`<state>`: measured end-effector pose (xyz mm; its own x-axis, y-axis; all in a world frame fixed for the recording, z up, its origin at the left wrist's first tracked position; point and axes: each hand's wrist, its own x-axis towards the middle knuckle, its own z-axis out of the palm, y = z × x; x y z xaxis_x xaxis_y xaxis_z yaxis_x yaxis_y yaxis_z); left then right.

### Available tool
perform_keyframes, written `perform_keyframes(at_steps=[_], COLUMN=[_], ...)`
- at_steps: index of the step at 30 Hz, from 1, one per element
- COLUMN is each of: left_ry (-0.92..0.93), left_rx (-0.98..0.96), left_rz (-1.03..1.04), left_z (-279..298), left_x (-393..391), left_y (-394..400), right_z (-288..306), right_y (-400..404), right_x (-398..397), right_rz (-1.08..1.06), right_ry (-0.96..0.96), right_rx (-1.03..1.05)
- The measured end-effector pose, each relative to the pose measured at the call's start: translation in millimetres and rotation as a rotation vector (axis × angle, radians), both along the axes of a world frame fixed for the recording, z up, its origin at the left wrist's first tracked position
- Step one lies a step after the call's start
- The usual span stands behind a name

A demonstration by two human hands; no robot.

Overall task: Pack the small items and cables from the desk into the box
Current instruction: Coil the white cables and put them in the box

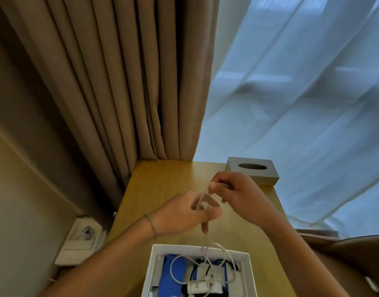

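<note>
I see both hands raised above the wooden bench (162, 189), close together, working one thin white cable (202, 195). Left hand (180, 215) is curled closed around the cable, thumb pointing right, one finger hanging down toward the box. Right hand (233, 194) pinches the same cable between thumb and fingertips, just above and beside the left. Cable blurs between the hands (motion smear, can't tell how many loops), then drops straight down into the white box (157, 273) at the near edge of the bench. Inside the box I make out a loose white cable loop, a small white adapter (202, 286) lying on something blue (173, 275), plus a dark lead on the right side; further detail is too soft to call. Grey tissue holder (251, 172) sits at the far right corner of the bench, well apart from the hands. Brown curtain (120, 82) hangs behind the bench, sheer white curtain (302, 103) to its right. Wall socket (86, 232) is on the left, below bench level.
</note>
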<state>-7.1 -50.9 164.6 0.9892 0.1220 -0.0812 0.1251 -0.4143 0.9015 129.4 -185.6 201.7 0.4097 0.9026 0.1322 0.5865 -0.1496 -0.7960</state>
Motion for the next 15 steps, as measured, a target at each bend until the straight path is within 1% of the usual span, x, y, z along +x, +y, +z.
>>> perform_keyframes(at_steps=[2, 3, 6, 8, 10, 11, 14, 15], left_ry=[-0.032, -0.079, -0.249, -0.291, -0.302, -0.310, -0.322, -0.321], left_rx=[-0.034, -0.085, -0.199, -0.246, -0.323, -0.390, -0.741, -0.808], left_rz=[0.028, 0.082, 0.355, 0.535, 0.651, 0.678, 0.676, 0.685], left_z=[1, 2, 1, 0, -1, -1, 4, 6], left_x=[-2, -3, -5, -5, -4, -3, -2, -2], left_y=[-8, -11, -13, -12, -12, -13, -14, -14], right_z=[-2, -4, -11, -17, -26, -31, -45, -49], right_y=[3, 3, -1, -3, -3, -2, 1, 1], right_x=[-3, -5, -9, -16, -28, -35, -56, -63], right_rz=[-0.032, -0.055, -0.119, -0.140, -0.137, -0.131, -0.084, -0.064], right_ry=[-0.030, -0.031, 0.040, 0.113, 0.230, 0.309, 0.573, 0.637], right_rx=[0.022, 0.030, 0.058, 0.058, 0.035, 0.020, -0.025, -0.042])
